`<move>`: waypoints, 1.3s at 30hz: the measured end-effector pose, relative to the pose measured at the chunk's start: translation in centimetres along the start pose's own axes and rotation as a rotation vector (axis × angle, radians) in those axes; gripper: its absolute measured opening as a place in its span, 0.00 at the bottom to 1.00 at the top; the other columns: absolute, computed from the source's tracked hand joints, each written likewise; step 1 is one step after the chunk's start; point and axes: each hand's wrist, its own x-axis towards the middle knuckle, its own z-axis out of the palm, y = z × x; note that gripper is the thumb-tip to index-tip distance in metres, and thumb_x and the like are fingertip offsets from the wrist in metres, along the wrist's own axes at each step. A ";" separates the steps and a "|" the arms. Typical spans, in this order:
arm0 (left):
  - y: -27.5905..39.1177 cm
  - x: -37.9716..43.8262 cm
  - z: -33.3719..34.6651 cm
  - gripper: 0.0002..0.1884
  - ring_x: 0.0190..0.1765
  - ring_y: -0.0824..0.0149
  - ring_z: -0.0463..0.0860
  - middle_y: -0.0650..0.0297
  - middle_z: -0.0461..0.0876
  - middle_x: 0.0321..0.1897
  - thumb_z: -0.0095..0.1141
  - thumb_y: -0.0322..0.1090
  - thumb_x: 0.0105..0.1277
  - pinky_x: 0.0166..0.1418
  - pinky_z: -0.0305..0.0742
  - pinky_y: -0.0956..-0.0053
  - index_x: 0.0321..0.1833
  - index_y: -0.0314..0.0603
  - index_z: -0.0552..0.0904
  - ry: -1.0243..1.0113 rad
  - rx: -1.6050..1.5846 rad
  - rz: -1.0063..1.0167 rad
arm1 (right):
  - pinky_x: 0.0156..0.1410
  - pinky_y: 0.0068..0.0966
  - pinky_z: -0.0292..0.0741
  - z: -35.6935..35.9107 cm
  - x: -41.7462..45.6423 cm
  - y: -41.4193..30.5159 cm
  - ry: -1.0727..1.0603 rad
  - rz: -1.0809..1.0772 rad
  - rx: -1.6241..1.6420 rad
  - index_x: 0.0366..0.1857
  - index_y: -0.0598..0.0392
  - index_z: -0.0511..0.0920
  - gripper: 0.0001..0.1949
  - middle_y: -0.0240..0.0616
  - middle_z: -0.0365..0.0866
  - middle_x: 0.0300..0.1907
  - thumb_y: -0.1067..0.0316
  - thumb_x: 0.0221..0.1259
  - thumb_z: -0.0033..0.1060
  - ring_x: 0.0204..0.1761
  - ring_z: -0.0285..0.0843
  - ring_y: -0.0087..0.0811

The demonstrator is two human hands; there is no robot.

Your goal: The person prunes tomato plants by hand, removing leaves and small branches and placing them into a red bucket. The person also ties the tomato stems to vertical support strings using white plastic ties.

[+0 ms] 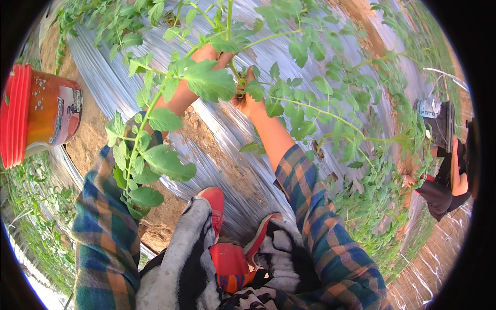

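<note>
A leafy tomato plant [230,23] stands before me, its main stem rising between my hands. My left hand [209,56] is curled against the stem from the left, partly covered by leaves. Lower down, my right hand [246,102] has its thumb and fingers around the base of the stem, where small dark bits show; leaves hide some of the fingers. One long leafy branch [145,120] hangs over my left forearm. Another branch [321,110] spreads to the right above the silver plastic mulch film [217,155].
A transparent orange-brown bucket with a red rim [50,112] is at the left. Between my legs is a red object [228,259]. More tomato plants [364,217] grow at right, where another person [445,190] crouches by a black bucket [440,124]. Bare soil [197,130] shows through the film.
</note>
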 end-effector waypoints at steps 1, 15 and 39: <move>0.0 0.1 0.0 0.19 0.37 0.68 0.86 0.55 0.86 0.32 0.55 0.42 0.73 0.42 0.82 0.73 0.51 0.28 0.81 0.001 0.015 -0.024 | 0.20 0.25 0.67 0.1 0.6 0.5 0.078 -0.010 0.028 0.39 0.47 0.73 0.16 0.28 0.75 0.28 0.45 0.73 0.50 0.19 0.70 0.26; -0.6 0.5 1.2 0.19 0.28 0.67 0.83 0.55 0.83 0.25 0.57 0.44 0.71 0.35 0.79 0.70 0.37 0.28 0.82 0.144 0.140 0.109 | 0.14 0.25 0.70 0.0 -0.5 1.5 0.258 -0.246 -0.767 0.54 0.56 0.74 0.16 0.38 0.79 0.38 0.62 0.67 0.59 0.19 0.72 0.27; -0.1 -0.1 0.5 0.17 0.39 0.73 0.83 0.59 0.85 0.35 0.55 0.40 0.74 0.46 0.81 0.77 0.50 0.27 0.81 0.021 -0.009 -0.265 | 0.24 0.23 0.66 -0.1 2.2 3.7 0.246 0.016 0.454 0.36 0.48 0.78 0.06 0.28 0.80 0.27 0.61 0.68 0.57 0.21 0.70 0.23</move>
